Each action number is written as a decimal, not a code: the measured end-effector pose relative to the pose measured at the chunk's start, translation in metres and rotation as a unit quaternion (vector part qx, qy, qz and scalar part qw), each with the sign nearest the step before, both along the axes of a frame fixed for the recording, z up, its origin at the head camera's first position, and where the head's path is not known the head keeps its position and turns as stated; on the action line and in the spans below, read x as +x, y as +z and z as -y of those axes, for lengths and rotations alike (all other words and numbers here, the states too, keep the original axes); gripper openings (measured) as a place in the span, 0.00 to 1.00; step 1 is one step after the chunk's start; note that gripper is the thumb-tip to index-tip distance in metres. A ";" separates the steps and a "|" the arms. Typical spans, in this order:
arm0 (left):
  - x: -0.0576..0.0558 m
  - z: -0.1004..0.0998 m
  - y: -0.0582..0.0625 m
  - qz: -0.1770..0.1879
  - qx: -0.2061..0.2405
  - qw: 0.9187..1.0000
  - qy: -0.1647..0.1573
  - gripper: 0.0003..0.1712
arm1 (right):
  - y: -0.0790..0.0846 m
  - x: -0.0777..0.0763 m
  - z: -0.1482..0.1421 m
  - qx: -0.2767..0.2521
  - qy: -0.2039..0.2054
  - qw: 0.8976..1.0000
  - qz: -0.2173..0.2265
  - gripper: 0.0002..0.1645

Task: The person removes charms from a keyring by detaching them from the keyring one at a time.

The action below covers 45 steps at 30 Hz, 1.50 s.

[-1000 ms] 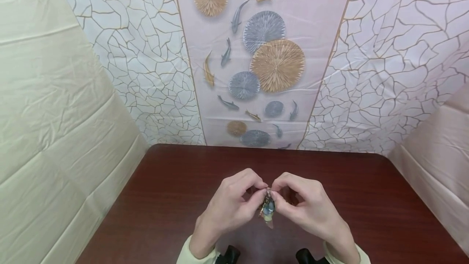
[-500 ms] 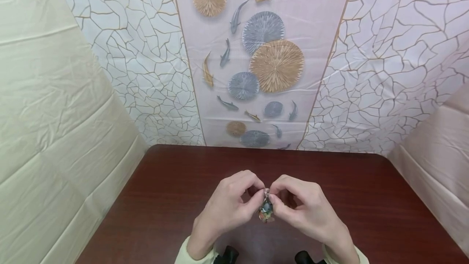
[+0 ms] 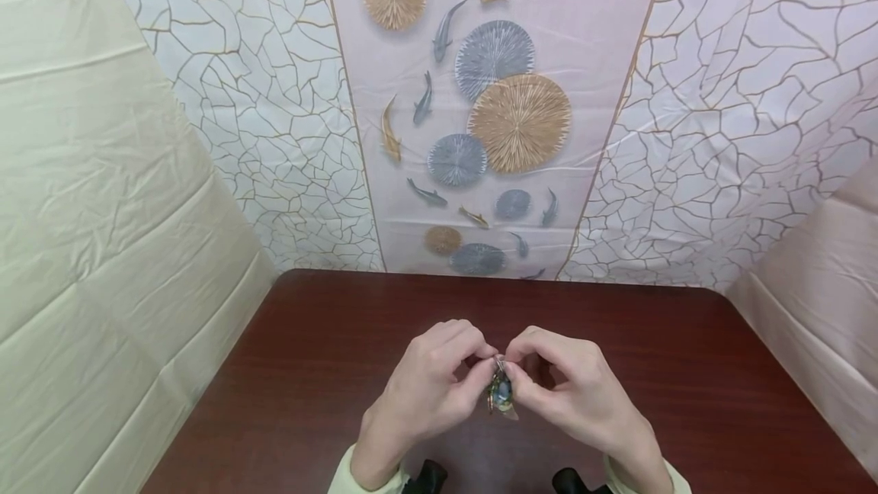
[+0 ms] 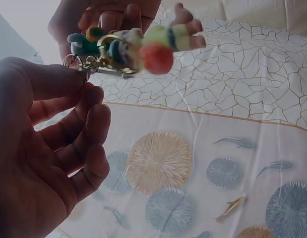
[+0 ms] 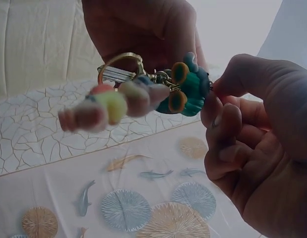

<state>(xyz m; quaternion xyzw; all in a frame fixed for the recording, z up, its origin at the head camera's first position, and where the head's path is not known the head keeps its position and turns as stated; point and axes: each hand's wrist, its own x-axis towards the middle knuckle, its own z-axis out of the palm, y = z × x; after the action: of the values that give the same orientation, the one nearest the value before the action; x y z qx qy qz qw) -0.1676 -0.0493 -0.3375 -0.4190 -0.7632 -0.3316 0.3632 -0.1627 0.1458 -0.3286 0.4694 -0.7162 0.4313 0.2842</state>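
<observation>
A keychain [image 3: 501, 395] hangs between the two hands above the brown table. My left hand [image 3: 432, 395] pinches its silver split ring [image 4: 69, 60] between thumb and index finger. From the right, my right hand [image 3: 576, 383] pinches the top of the keychain with thumb and index fingertip, close to the green charm [image 5: 185, 91]. A small figurine [image 4: 165, 47] in yellow-green with a red round part dangles from it, blurred in the wrist views. Beside it hangs a gold clasp [image 5: 121, 67] on a short chain. The fingertips hide part of the ring.
The dark brown table [image 3: 329, 372] spreads under both hands. Behind it hangs a patterned cloth [image 3: 521, 120] with fish and round motifs. Pale fabric panels [image 3: 103, 250] stand at the left and right sides. Black wrist mounts [image 3: 428, 475] show at the bottom edge.
The dangling charms have swung and turned below the fingers. Both hands stay almost in place, still pinching the top of the keychain, slightly lower than one second ago.
</observation>
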 end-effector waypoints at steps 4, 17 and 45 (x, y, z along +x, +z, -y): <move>0.000 0.000 0.000 0.012 0.001 1.000 -0.004 0.10 | 0.000 0.001 0.000 0.001 0.002 1.000 0.002 0.21; -0.001 0.001 0.000 0.024 0.022 0.999 -0.002 0.10 | 0.001 0.001 0.001 -0.008 0.002 1.000 0.002 0.21; -0.001 -0.004 -0.002 -0.003 0.059 0.998 -0.005 0.10 | 0.001 0.002 0.001 -0.011 0.016 1.000 0.004 0.21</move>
<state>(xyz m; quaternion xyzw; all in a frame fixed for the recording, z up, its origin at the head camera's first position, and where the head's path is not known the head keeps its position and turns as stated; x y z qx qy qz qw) -0.1686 -0.0451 -0.3393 -0.4015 -0.7392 -0.3763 0.3883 -0.1608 0.1446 -0.3275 0.4757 -0.7052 0.4453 0.2796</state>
